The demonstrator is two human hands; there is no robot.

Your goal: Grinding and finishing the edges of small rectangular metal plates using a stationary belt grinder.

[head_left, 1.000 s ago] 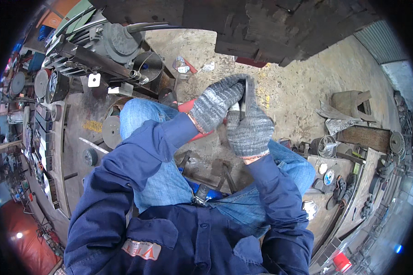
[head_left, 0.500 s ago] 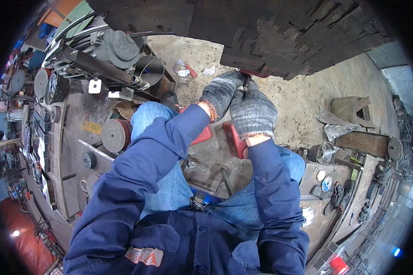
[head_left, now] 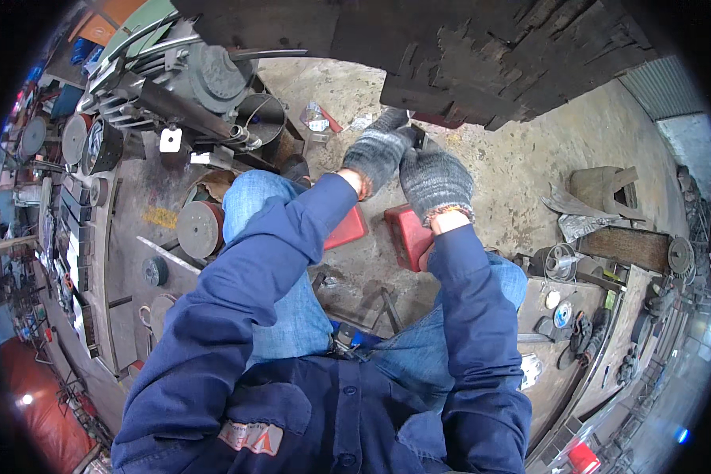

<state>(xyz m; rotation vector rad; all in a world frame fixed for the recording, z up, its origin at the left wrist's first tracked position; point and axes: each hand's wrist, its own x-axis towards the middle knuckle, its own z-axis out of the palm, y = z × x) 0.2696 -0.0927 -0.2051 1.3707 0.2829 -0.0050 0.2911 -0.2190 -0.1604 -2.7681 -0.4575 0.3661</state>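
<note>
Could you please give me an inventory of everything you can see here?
Small piece: one, dark, upper centre, mostly hidden
Flaking panel: one, blackish, across the top
Boxy parts: two, red, near the centre
Motor-like housing: one, grey, upper left
Bucket: one, dark, beside the housing
Thick disc: one, grey-brown, left of centre
Battered box: one, brownish grey, right
Container: one, red, lower right
Side clutter: many, mixed, left and right
Jeans: one pair, blue, lower centre
Sleeves: two, navy, from below
Left hand: one, grey-gloved, upper centre
Right hand: one, grey-gloved, right of it
</note>
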